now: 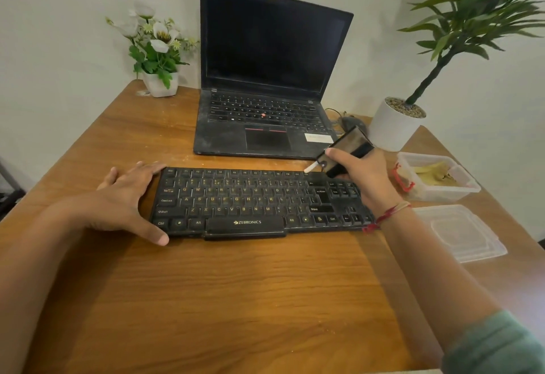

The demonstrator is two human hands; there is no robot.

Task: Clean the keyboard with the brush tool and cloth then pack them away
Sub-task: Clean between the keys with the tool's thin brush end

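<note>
A black keyboard (253,201) lies across the middle of the wooden table (206,300). My left hand (129,196) rests spread at its left end, thumb on the front corner, holding it steady. My right hand (364,177) hovers over the keyboard's right end and grips the black brush tool (343,149); a small white tip sticks out of the tool toward the top key row. A yellowish cloth (435,171) lies inside a clear plastic box (460,191) to the right of the keyboard.
An open black laptop (265,78) stands behind the keyboard. The box's clear lid (460,233) lies at the right table edge. A small flower pot (159,81) sits back left, a white planter (392,129) back right, with a dark mouse beside it.
</note>
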